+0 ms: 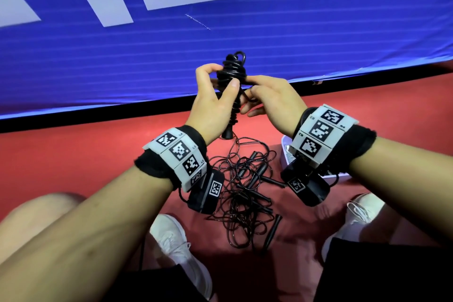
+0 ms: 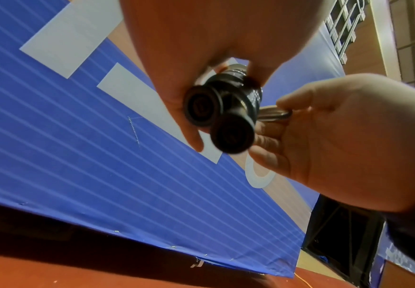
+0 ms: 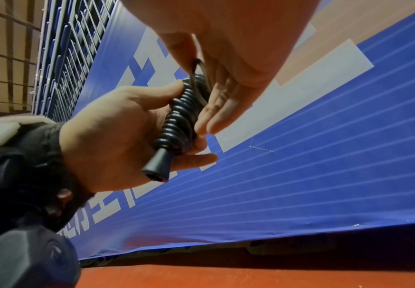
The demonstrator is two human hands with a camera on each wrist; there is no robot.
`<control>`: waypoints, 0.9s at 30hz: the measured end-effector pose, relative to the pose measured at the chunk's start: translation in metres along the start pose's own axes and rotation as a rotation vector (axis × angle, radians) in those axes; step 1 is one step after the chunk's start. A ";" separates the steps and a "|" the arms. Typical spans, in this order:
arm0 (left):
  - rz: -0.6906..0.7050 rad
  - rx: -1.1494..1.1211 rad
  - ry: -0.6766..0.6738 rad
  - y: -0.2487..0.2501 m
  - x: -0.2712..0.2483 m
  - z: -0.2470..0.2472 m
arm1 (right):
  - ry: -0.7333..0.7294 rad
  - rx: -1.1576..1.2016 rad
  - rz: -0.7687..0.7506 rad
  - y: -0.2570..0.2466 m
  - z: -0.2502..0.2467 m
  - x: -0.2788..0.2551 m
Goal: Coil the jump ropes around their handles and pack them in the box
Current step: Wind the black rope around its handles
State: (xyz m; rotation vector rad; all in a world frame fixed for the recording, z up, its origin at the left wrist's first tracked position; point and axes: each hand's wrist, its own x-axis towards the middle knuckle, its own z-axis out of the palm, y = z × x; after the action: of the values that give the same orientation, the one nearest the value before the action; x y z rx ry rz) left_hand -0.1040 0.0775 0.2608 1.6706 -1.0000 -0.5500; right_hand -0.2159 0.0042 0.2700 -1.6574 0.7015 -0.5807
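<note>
- Your left hand (image 1: 215, 103) grips the paired handles (image 2: 218, 117) of one jump rope (image 1: 232, 73); fingers and thumb are curled round them, holding the bundle upright in the air in front of you.
- Two handle end caps sit side by side in the left wrist view, so both handles are in the one bundle.
- Cord is wound in tight turns along the handles, with a thicker wad at the top.
- Your right hand (image 1: 269, 98) pinches the last short loop of cord (image 2: 274, 115) just beside the coil.
- Step in hand, as judged: finishing the wrap on this rope. Next move calls for tucking that loop under a turn so the coil holds, then carrying it to the box.
- The box (image 1: 285, 152), white, sits on the red floor (image 1: 73, 154) under your right wrist, mostly hidden; contents cannot be told.
- A loose tangle of ropes (image 1: 245, 189) lies on the floor between your shoes (image 1: 176, 240).
- Count: one rope in hand; about five loose handles visible in the tangle, exact rope count unclear; one box.
</note>
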 end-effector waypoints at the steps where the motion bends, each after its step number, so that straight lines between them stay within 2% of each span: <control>1: -0.002 -0.019 0.003 0.000 0.000 -0.001 | -0.006 -0.016 -0.018 0.000 0.000 -0.001; 9: -0.034 -0.097 -0.007 0.006 -0.002 0.001 | 0.062 -0.080 -0.064 0.006 0.002 0.003; 14: -0.115 -0.210 -0.058 0.009 -0.001 -0.001 | 0.094 -0.129 -0.062 0.007 -0.001 0.006; 18: -0.026 -0.090 -0.050 0.006 -0.003 -0.002 | 0.107 -0.159 -0.079 0.008 -0.002 0.007; 21: 0.021 -0.085 0.000 0.005 -0.002 -0.001 | 0.156 -0.204 -0.109 0.008 -0.005 0.009; 27: 0.037 -0.064 -0.005 0.004 -0.001 0.000 | 0.195 -0.243 -0.144 0.010 -0.005 0.008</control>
State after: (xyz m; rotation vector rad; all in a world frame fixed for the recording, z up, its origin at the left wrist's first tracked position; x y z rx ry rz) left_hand -0.1056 0.0781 0.2648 1.5917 -1.0052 -0.5559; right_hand -0.2148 -0.0067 0.2612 -1.9049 0.8239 -0.7930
